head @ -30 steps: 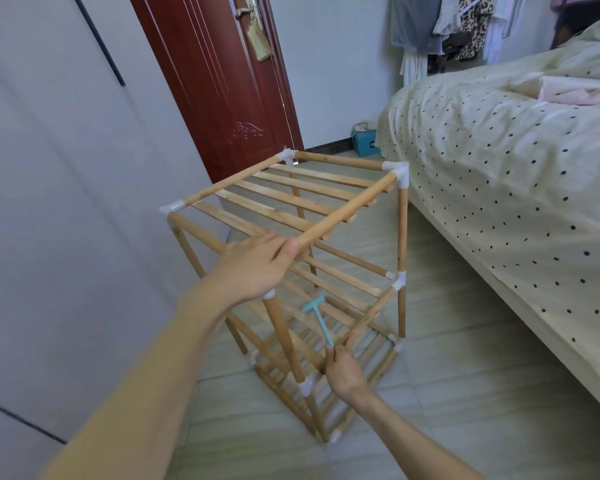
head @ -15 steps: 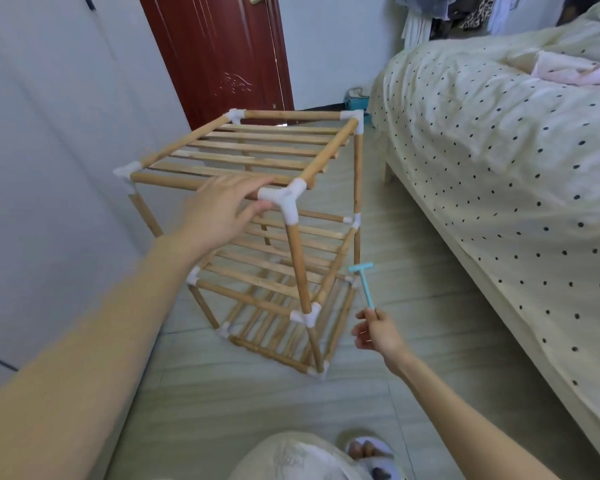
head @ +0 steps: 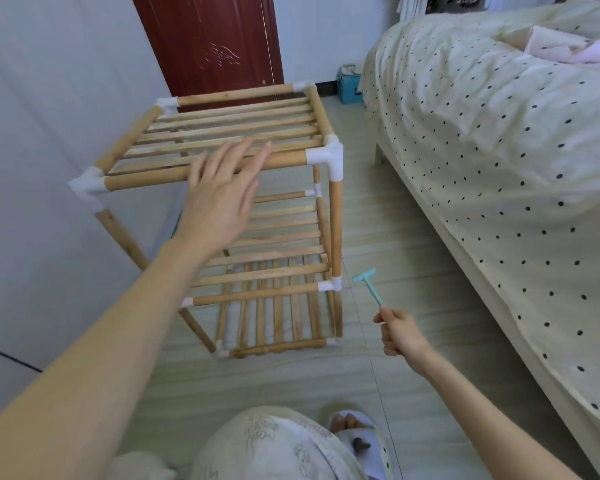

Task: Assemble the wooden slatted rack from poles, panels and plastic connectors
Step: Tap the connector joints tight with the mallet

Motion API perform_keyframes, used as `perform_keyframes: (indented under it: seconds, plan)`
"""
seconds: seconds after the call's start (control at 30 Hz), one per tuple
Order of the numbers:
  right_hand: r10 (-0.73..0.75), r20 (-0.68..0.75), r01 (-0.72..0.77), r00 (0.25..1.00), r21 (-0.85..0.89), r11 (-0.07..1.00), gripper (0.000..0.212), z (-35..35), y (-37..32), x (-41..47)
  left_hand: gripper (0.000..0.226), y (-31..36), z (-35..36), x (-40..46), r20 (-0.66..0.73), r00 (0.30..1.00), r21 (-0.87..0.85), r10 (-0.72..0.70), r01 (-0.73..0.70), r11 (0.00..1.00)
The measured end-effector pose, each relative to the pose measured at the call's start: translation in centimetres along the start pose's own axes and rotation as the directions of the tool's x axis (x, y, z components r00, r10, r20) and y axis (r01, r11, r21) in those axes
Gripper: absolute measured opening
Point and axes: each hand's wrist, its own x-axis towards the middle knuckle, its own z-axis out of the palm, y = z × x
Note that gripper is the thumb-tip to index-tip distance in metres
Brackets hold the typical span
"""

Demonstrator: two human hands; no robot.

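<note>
Rack (head: 257, 216) stands upright on the floor (head: 378, 375) between wall and bed (head: 499, 150). Your left hand (head: 222, 192) is spread flat over its top front pole; your right hand (head: 399, 336) pinches a little teal hammer (head: 369, 284).

Matt wooden rack (head: 243, 140), smooth white plastic connectors (head: 328, 157).

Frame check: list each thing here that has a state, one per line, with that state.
Wooden rack: upright on floor, three slatted tiers fitted.
Left hand: open, fingers straight, over the top front pole.
Right hand: grips small teal hammer, head up.
Red door: closed.
Bed: covered with dotted quilt.
</note>
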Motion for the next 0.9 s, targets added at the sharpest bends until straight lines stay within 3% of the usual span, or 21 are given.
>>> perform_keyframes:
  seconds: [0.07, 0.13, 0.2, 0.23, 0.3, 0.33, 0.43, 0.5, 0.53, 0.57, 0.6, 0.63, 0.73, 0.77, 0.8, 0.87, 0.9]
  plan:
    - [-0.036, -0.108, 0.052, 0.993, 0.148, 0.988, 0.032, -0.8, -0.3, 0.4, 0.054, -0.1, 0.3, -0.3, 0.039, 0.999, 0.092, -0.019, 0.016, 0.996]
    - [0.004, -0.34, 0.129, 0.941, 0.367, 0.921, 0.034, -0.9, -1.1, 0.2, 0.062, 0.7, 0.7, 0.3, 0.08, 0.996, 0.125, -0.039, 0.029, 0.992]
    - [0.025, -0.424, 0.135, 0.905, 0.343, 0.929, 0.036, 0.8, -0.5, 0.1, 0.07, 1.6, 1.0, 1.0, 0.089, 0.993, 0.145, -0.071, 0.058, 0.988]
    - [0.027, -0.349, 0.076, 0.937, 0.278, 0.958, 0.036, 2.2, 0.4, -0.2, 0.073, 1.9, 1.1, 1.2, 0.093, 0.992, 0.154, -0.086, 0.071, 0.986]
    - [0.041, -0.041, -0.037, 0.998, 0.096, 0.995, 0.034, 3.9, 2.4, -0.9, 0.077, 2.3, 1.2, 1.1, 0.098, 0.99, 0.161, -0.102, 0.085, 0.983]
    - [0.041, 0.004, -0.041, 0.999, 0.105, 0.994, 0.035, 3.8, 2.6, -0.8, 0.079, 2.2, 1.2, 1.0, 0.094, 0.991, 0.163, -0.099, 0.083, 0.983]
    - [0.106, -0.296, 0.01, 0.949, 0.366, 0.931, 0.036, 1.1, 0.3, 0.2, 0.082, 2.0, 1.1, 0.7, 0.082, 0.992, 0.162, -0.093, 0.079, 0.984]
    - [0.106, -0.352, 0.012, 0.93, 0.316, 0.949, 0.035, 1.2, -0.1, 0.1, 0.083, 2.2, 1.2, 0.9, 0.088, 0.991, 0.158, -0.1, 0.085, 0.984]
    - [0.088, -0.265, -0.031, 0.96, 0.212, 0.977, 0.035, 1.9, 0.3, -0.3, 0.083, 2.4, 1.3, 1.0, 0.087, 0.991, 0.158, -0.106, 0.091, 0.983]
    - [0.077, -0.092, -0.067, 0.993, 0.107, 0.992, 0.033, 2.6, 1.2, -0.3, 0.084, 2.5, 1.2, 1.0, 0.089, 0.99, 0.16, -0.11, 0.095, 0.983]
    - [0.077, 0.004, -0.077, 0.997, 0.1, 0.992, 0.032, 2.7, 1.6, -0.8, 0.085, 2.4, 1.2, 0.9, 0.095, 0.989, 0.162, -0.112, 0.096, 0.982]
    - [0.088, 0.021, -0.09, 0.996, 0.152, 0.984, 0.032, 2.3, 1.5, -0.4, 0.085, 2.3, 1.1, 0.8, 0.099, 0.989, 0.167, -0.111, 0.094, 0.982]
    - [0.135, -0.301, -0.005, 0.944, 0.397, 0.918, 0.034, 0.6, -0.4, 0.6, 0.087, 2.5, 1.0, 0.9, 0.103, 0.988, 0.177, -0.113, 0.093, 0.98]
    - [0.159, -0.293, -0.018, 0.943, 0.43, 0.903, 0.034, 0.7, -0.6, 0.2, 0.086, 2.7, 1.0, 0.9, 0.104, 0.988, 0.176, -0.118, 0.099, 0.979]
    - [0.143, -0.239, -0.053, 0.961, 0.347, 0.936, 0.034, 1.0, -0.3, -0.3, 0.086, 2.9, 1.0, 1.0, 0.1, 0.988, 0.175, -0.121, 0.102, 0.979]
    - [0.114, -0.004, -0.111, 0.994, 0.173, 0.979, 0.032, 2.0, 0.8, -0.7, 0.085, 3.0, 1.0, 0.9, 0.088, 0.989, 0.183, -0.119, 0.102, 0.978]
    - [0.132, 0.021, -0.133, 0.991, 0.204, 0.97, 0.031, 1.8, 0.5, -0.5, 0.085, 2.9, 1.0, 0.8, 0.086, 0.989, 0.191, -0.118, 0.1, 0.977]
